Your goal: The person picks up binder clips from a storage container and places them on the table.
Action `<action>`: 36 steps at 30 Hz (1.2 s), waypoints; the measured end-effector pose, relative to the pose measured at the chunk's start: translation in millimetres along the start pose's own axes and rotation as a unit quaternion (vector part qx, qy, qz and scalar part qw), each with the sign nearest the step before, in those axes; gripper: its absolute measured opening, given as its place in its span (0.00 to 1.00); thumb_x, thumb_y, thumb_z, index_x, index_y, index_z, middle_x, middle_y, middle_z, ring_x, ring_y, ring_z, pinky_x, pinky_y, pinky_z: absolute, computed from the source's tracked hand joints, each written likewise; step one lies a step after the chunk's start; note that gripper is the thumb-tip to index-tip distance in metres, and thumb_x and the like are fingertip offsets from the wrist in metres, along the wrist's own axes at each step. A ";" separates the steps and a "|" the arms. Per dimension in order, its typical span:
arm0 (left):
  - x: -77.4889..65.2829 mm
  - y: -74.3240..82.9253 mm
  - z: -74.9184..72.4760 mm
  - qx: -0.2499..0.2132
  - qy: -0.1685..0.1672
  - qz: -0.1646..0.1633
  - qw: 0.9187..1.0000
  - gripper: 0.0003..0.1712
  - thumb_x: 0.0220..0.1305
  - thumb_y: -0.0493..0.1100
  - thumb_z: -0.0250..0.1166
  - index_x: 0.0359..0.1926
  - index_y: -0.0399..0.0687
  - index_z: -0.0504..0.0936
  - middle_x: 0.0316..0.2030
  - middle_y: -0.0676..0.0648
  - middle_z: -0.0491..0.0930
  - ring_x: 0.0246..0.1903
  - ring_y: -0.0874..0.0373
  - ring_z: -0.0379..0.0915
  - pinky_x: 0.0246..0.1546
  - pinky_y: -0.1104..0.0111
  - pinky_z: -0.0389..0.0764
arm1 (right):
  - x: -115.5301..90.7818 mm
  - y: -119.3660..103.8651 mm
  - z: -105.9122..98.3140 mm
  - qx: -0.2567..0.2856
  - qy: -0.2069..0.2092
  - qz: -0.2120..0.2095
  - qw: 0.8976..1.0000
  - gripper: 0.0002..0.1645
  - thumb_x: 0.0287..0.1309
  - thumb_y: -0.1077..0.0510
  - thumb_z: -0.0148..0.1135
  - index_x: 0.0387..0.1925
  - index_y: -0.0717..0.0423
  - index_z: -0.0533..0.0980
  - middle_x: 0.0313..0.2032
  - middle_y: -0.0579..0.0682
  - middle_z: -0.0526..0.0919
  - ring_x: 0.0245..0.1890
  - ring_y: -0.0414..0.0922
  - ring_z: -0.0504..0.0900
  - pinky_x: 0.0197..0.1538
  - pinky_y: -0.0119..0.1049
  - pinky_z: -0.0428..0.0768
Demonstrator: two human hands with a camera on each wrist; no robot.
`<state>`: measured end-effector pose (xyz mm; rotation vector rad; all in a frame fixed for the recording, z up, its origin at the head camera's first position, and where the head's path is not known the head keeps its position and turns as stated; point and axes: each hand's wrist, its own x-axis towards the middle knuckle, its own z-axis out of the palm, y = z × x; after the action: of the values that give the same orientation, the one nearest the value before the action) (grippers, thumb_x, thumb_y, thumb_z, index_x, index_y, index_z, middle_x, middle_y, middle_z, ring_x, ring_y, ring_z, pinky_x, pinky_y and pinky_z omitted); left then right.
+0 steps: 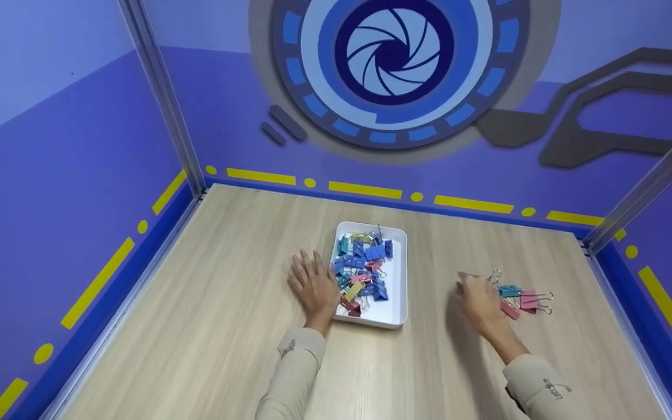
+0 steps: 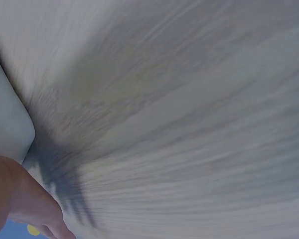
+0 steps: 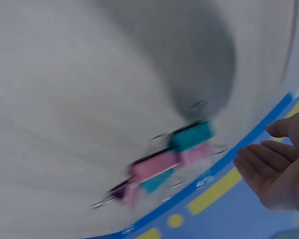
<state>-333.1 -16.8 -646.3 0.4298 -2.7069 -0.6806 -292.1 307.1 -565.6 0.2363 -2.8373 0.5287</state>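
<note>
On the right side of the wooden table (image 1: 225,280) we see a loose pile of pink and teal clips (image 1: 528,299), just beside the right hand (image 1: 479,300), whose fingers curve slackly around nothing. The left hand (image 1: 314,287) spreads its fingers, holding nothing, at the left edge of the white tray (image 1: 403,280), where more binder clips (image 1: 375,252) lie jumbled. We judge each clip light, stiff and hardly fragile, its smooth body slightly slick; we would pinch that body, since the wire handles may snag on neighbours
</note>
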 end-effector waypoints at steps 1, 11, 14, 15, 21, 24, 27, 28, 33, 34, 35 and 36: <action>-1.1 0.1 0.6 -0.001 0.003 0.002 1.000 0.33 0.79 0.56 0.46 0.78 0.49 0.62 0.80 0.40 0.53 0.81 0.38 0.43 0.78 0.38 0.47 | 3.4 -11.4 3.7 0.023 0.010 -0.012 1.000 0.10 0.62 0.69 0.62 0.44 0.71 0.82 0.37 0.68 0.88 0.32 0.59 0.87 0.35 0.56 0.85; -5.6 -5.2 4.6 -0.002 0.006 0.000 1.000 0.33 0.79 0.56 0.48 0.78 0.49 0.62 0.80 0.40 0.53 0.81 0.38 0.42 0.78 0.39 0.47 | 21.7 -114.4 66.9 0.136 -0.055 -0.063 0.987 0.12 0.57 0.71 0.66 0.44 0.72 0.83 0.40 0.70 0.88 0.34 0.59 0.89 0.37 0.47 0.88; -6.1 -7.2 5.4 0.002 0.005 0.001 1.000 0.33 0.79 0.55 0.48 0.78 0.48 0.62 0.80 0.40 0.53 0.81 0.38 0.42 0.78 0.39 0.47 | 20.0 -124.1 85.2 0.097 -0.055 -0.057 0.992 0.02 0.53 0.72 0.66 0.31 0.66 0.81 0.29 0.65 0.87 0.24 0.53 0.81 0.26 0.47 0.81; -6.3 -7.3 5.1 0.001 0.002 0.001 1.000 0.33 0.79 0.56 0.48 0.78 0.48 0.62 0.80 0.40 0.52 0.81 0.38 0.41 0.78 0.39 0.47 | 19.5 -125.3 88.9 0.081 -0.055 -0.053 0.994 0.04 0.53 0.72 0.66 0.28 0.64 0.79 0.26 0.63 0.85 0.23 0.53 0.80 0.25 0.49 0.79; -7.0 -5.4 3.2 0.007 -0.004 -0.003 1.000 0.34 0.79 0.56 0.48 0.78 0.49 0.62 0.80 0.40 0.52 0.81 0.38 0.42 0.78 0.39 0.47 | 25.1 -122.8 90.9 0.030 -0.046 -0.061 0.997 0.07 0.45 0.76 0.65 0.24 0.64 0.79 0.25 0.64 0.85 0.24 0.58 0.83 0.28 0.55 0.80; -5.4 -3.0 1.7 0.007 0.001 -0.003 1.000 0.33 0.79 0.56 0.49 0.78 0.48 0.62 0.80 0.39 0.53 0.81 0.38 0.42 0.78 0.39 0.48 | 34.1 -121.5 81.9 0.028 -0.069 -0.070 0.995 0.09 0.40 0.80 0.63 0.20 0.66 0.80 0.21 0.61 0.83 0.21 0.51 0.78 0.27 0.50 0.80; -3.4 -0.6 0.0 0.004 0.005 -0.002 1.000 0.33 0.78 0.56 0.49 0.78 0.48 0.63 0.80 0.40 0.53 0.81 0.38 0.42 0.78 0.39 0.47 | 44.3 -122.2 71.7 0.036 -0.110 -0.066 0.991 0.10 0.41 0.80 0.62 0.18 0.66 0.82 0.18 0.56 0.82 0.20 0.46 0.71 0.25 0.42 0.77; -3.2 0.1 -0.7 0.002 0.004 -0.003 1.000 0.33 0.78 0.56 0.49 0.78 0.48 0.63 0.80 0.40 0.52 0.81 0.38 0.41 0.78 0.39 0.47 | 47.3 -122.8 68.6 0.038 -0.125 -0.062 0.990 0.10 0.42 0.79 0.63 0.18 0.66 0.83 0.17 0.55 0.82 0.20 0.45 0.70 0.25 0.40 0.75; -3.3 2.3 -2.7 0.003 0.001 -0.006 1.000 0.33 0.79 0.55 0.49 0.78 0.47 0.62 0.81 0.40 0.52 0.81 0.38 0.41 0.78 0.38 0.48 | 58.9 -126.5 61.4 0.001 -0.170 -0.048 0.984 0.09 0.46 0.74 0.66 0.18 0.63 0.85 0.20 0.56 0.86 0.22 0.46 0.74 0.31 0.44 0.80; -3.3 2.8 -2.7 0.003 0.002 -0.005 1.000 0.33 0.79 0.54 0.49 0.78 0.47 0.63 0.80 0.40 0.53 0.81 0.38 0.42 0.78 0.38 0.48 | 60.4 -127.2 61.1 -0.010 -0.175 -0.046 0.983 0.08 0.46 0.73 0.66 0.18 0.62 0.85 0.22 0.56 0.87 0.23 0.48 0.76 0.33 0.46 0.83; -3.0 3.2 -2.6 0.006 0.005 -0.004 1.000 0.33 0.78 0.54 0.49 0.77 0.46 0.63 0.80 0.39 0.53 0.81 0.38 0.43 0.78 0.37 0.49 | 61.9 -127.5 61.3 -0.021 -0.177 -0.048 0.983 0.08 0.46 0.73 0.67 0.19 0.62 0.85 0.24 0.57 0.88 0.25 0.49 0.79 0.36 0.49 0.84; -2.8 3.7 -2.4 0.005 0.007 -0.003 1.000 0.33 0.78 0.54 0.49 0.77 0.46 0.63 0.80 0.39 0.54 0.80 0.37 0.43 0.77 0.37 0.50 | 62.9 -127.5 61.7 -0.032 -0.178 -0.053 0.982 0.07 0.46 0.73 0.67 0.21 0.61 0.86 0.26 0.58 0.88 0.27 0.51 0.82 0.39 0.51 0.85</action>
<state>-330.4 -13.6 -643.1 0.4429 -2.6984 -0.6630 -339.4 159.6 -562.1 0.5130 -3.1546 0.4049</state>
